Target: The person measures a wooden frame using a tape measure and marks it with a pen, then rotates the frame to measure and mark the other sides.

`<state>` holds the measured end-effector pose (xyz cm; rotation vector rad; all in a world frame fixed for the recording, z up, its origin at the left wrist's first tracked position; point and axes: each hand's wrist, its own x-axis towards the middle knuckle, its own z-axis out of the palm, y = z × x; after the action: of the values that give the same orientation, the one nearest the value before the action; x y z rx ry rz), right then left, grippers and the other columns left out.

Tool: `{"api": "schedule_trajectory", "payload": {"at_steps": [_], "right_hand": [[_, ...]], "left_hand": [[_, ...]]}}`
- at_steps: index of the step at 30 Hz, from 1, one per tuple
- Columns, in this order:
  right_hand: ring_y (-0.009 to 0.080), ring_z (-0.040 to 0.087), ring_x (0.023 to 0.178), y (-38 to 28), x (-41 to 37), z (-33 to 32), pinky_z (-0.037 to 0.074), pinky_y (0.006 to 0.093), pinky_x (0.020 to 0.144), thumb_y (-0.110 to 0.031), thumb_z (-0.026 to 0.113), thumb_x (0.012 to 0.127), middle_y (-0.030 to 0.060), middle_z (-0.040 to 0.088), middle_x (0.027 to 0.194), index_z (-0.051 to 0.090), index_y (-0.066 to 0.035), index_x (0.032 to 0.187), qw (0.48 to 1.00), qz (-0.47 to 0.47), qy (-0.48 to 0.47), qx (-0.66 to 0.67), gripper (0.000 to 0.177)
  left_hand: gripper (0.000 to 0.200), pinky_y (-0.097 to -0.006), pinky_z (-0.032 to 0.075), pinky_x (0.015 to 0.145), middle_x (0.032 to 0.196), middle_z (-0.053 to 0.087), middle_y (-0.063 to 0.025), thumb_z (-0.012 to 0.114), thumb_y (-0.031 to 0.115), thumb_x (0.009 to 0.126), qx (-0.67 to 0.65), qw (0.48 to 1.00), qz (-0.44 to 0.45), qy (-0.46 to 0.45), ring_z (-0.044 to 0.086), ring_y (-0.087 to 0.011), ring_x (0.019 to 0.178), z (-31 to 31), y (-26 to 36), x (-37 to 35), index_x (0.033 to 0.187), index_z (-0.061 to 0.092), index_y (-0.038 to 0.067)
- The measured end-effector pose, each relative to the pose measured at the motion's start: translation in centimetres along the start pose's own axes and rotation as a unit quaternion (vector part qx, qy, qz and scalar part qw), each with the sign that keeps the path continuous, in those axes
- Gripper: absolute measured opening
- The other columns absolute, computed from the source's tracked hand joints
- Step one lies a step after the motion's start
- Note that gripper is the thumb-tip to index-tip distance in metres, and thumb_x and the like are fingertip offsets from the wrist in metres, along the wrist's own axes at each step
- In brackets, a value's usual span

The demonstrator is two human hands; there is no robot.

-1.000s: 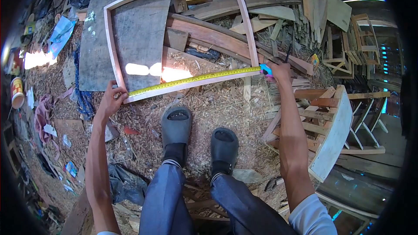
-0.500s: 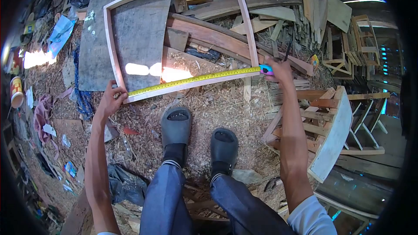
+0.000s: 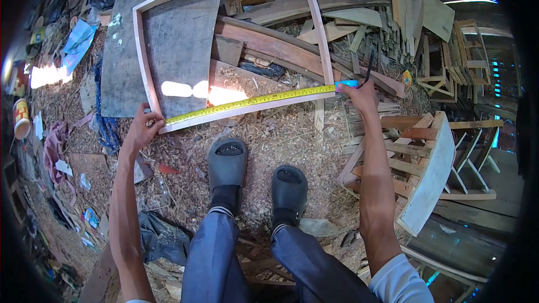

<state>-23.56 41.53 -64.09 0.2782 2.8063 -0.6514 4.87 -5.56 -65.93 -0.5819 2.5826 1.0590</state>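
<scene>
A four-sided wooden frame [image 3: 147, 70] lies on the ground, its upper left part over a grey board [image 3: 120, 50]. Along its near bar stretches a yellow tape measure [image 3: 252, 101]. At the bar's left end, the fingers of my left hand [image 3: 147, 126] pinch the tape's end against the wood. My right hand [image 3: 362, 96] holds the blue tape case [image 3: 347, 84] at the right corner. A thin dark stick-like object [image 3: 369, 67] rises from the same hand; what it is cannot be made out.
My two dark clogs [image 3: 228, 163] stand on wood shavings below the frame. Slatted wooden pieces [image 3: 429, 174] lean at the right. Long planks [image 3: 275, 47] lie behind the near bar. A pink cloth [image 3: 55, 146] and a blue rope [image 3: 104, 118] are at the left.
My right hand has shifted its grip on the tape case, turning it slightly, and the dark stick has tilted. My left hand and the frame have stayed in place.
</scene>
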Motion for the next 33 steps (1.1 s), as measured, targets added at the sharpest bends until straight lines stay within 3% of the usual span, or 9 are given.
{"api": "schedule_trajectory", "payload": {"at_steps": [3, 5, 12, 14, 18, 23, 27, 29, 33], "right_hand": [[0.0198, 0.06, 0.073, -0.4, -0.6, -0.4, 0.052, 0.03, 0.055, -0.04, 0.082, 0.055, 0.0135, 0.057, 0.088, 0.044, 0.002, 0.099, 0.999, -0.011, 0.011, -0.043, 0.072], [0.0326, 0.058, 0.09, -1.0, -1.4, -0.8, 0.045, 0.0379, 0.078, -0.043, 0.08, 0.055, 0.0185, 0.057, 0.096, 0.042, 0.004, 0.101, 0.999, -0.009, -0.013, -0.047, 0.076], [0.0331, 0.057, 0.093, -0.6, -2.0, -0.7, 0.044, 0.0389, 0.081, -0.041, 0.079, 0.057, 0.0196, 0.057, 0.1, 0.04, 0.005, 0.104, 0.997, -0.042, -0.002, -0.064, 0.077], [0.0243, 0.057, 0.089, 1.1, -0.9, 0.2, 0.046, 0.0331, 0.075, -0.048, 0.08, 0.053, 0.0166, 0.056, 0.097, 0.045, 0.003, 0.101, 0.998, -0.047, 0.003, -0.036, 0.078], [0.0242, 0.057, 0.088, 1.1, -1.2, 0.2, 0.045, 0.0333, 0.076, -0.047, 0.08, 0.055, 0.0171, 0.055, 0.1, 0.045, 0.002, 0.1, 0.998, -0.064, -0.014, -0.01, 0.076], [0.035, 0.057, 0.092, -3.8, -3.0, -1.4, 0.045, 0.0392, 0.082, -0.034, 0.082, 0.056, 0.0235, 0.057, 0.099, 0.043, 0.006, 0.101, 0.998, -0.008, 0.037, -0.047, 0.072], [0.0362, 0.058, 0.09, -4.5, -2.6, -1.3, 0.045, 0.0407, 0.08, -0.032, 0.083, 0.055, 0.0242, 0.057, 0.096, 0.043, 0.007, 0.1, 0.997, -0.021, 0.052, -0.061, 0.072], [0.035, 0.058, 0.095, -3.2, -1.7, -0.9, 0.045, 0.041, 0.08, -0.049, 0.076, 0.059, 0.022, 0.059, 0.102, 0.046, 0.003, 0.102, 0.992, -0.038, 0.064, -0.104, 0.074], [0.0349, 0.058, 0.092, -1.4, -0.8, -0.5, 0.045, 0.0412, 0.078, -0.05, 0.075, 0.059, 0.0208, 0.059, 0.1, 0.046, 0.002, 0.101, 0.992, -0.041, 0.094, -0.076, 0.074]], "left_hand": [[0.016, -0.0378, 0.041, 0.087, 0.113, 0.044, -0.0146, 0.065, 0.016, 0.077, -0.019, 1.0, -0.008, -0.006, 0.051, -0.0292, 0.099, -0.2, 0.1, 0.0, 0.086, 0.063, 0.002], [0.017, -0.0377, 0.041, 0.087, 0.113, 0.044, -0.0147, 0.065, 0.016, 0.077, -0.026, 0.999, -0.017, -0.007, 0.051, -0.0287, 0.099, -0.2, 0.3, 0.0, 0.086, 0.063, 0.002], [0.017, -0.0374, 0.041, 0.086, 0.114, 0.044, -0.0145, 0.065, 0.016, 0.076, -0.014, 1.0, -0.016, -0.002, 0.052, -0.0281, 0.099, -0.2, 0.3, 0.0, 0.085, 0.063, 0.001], [0.018, -0.0367, 0.041, 0.086, 0.114, 0.044, -0.0146, 0.065, 0.016, 0.076, -0.015, 0.999, -0.025, -0.013, 0.052, -0.028, 0.099, -0.2, 0.4, 0.0, 0.085, 0.063, 0.001], [0.018, -0.0366, 0.042, 0.085, 0.113, 0.043, -0.0147, 0.064, 0.016, 0.076, -0.004, 1.0, -0.012, -0.004, 0.052, -0.0278, 0.098, -0.1, 0.1, 0.0, 0.085, 0.063, 0.0], [0.018, -0.0372, 0.042, 0.085, 0.113, 0.044, -0.0148, 0.064, 0.016, 0.076, -0.017, 1.0, -0.017, -0.011, 0.053, -0.0274, 0.096, -0.2, 0.5, 0.0, 0.085, 0.063, 0.0], [0.019, -0.0376, 0.042, 0.085, 0.113, 0.044, -0.0151, 0.064, 0.016, 0.077, -0.002, 1.0, -0.01, -0.009, 0.053, -0.0278, 0.097, -0.2, 0.4, 0.0, 0.085, 0.062, 0.0], [0.018, -0.0382, 0.042, 0.085, 0.113, 0.044, -0.0152, 0.064, 0.016, 0.077, -0.007, 1.0, -0.003, -0.006, 0.053, -0.0284, 0.097, -0.1, -0.1, 0.0, 0.085, 0.063, 0.0], [0.018, -0.0384, 0.042, 0.086, 0.113, 0.044, -0.0155, 0.064, 0.016, 0.077, -0.001, 1.0, -0.019, -0.018, 0.053, -0.0288, 0.098, -0.4, 0.4, 0.0, 0.085, 0.063, 0.0]]}}
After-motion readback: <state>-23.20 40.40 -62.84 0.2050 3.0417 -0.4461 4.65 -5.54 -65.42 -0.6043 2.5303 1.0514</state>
